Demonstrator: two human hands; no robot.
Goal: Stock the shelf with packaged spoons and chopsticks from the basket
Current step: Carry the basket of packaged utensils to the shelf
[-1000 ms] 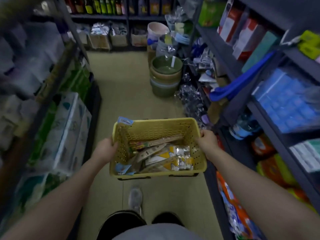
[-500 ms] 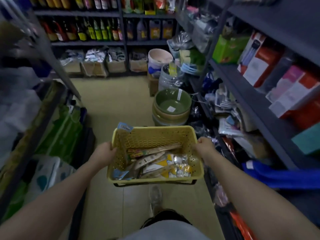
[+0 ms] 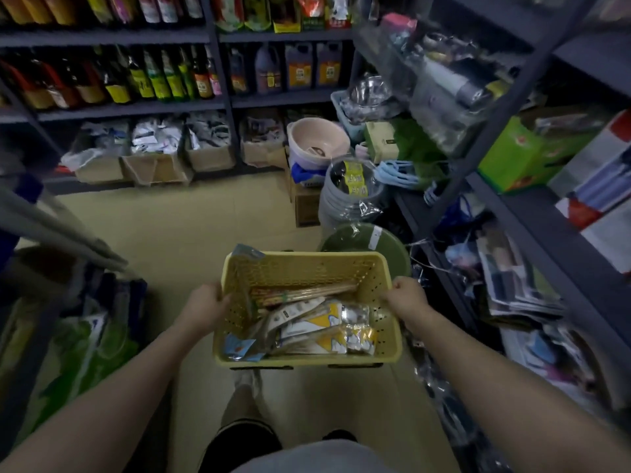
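Observation:
I carry a yellow perforated basket (image 3: pixel 307 268) in front of me at waist height. My left hand (image 3: pixel 206 307) grips its left rim and my right hand (image 3: pixel 406 297) grips its right rim. Inside lie packaged chopsticks (image 3: pixel 304 295) across the middle and several packaged spoons (image 3: pixel 327 331) with yellow and white cards toward the near side. A blue-carded pack (image 3: pixel 247 252) sticks up at the far left corner. The dark grey shelf (image 3: pixel 546 230) on my right holds packaged goods.
Stacked basins, a green one (image 3: pixel 358 238) and a pink one (image 3: pixel 319 139), stand on the floor just beyond the basket. Cardboard boxes (image 3: pixel 155 169) line the back shelf under bottles (image 3: pixel 153 80). Bagged goods (image 3: pixel 88 343) crowd the left side. The tan floor aisle (image 3: pixel 191 227) runs ahead.
I have walked forward along the aisle with the basket, and my view has tilted up. The back shelves and the stacked basins are nearer. Both hands keep their grip.

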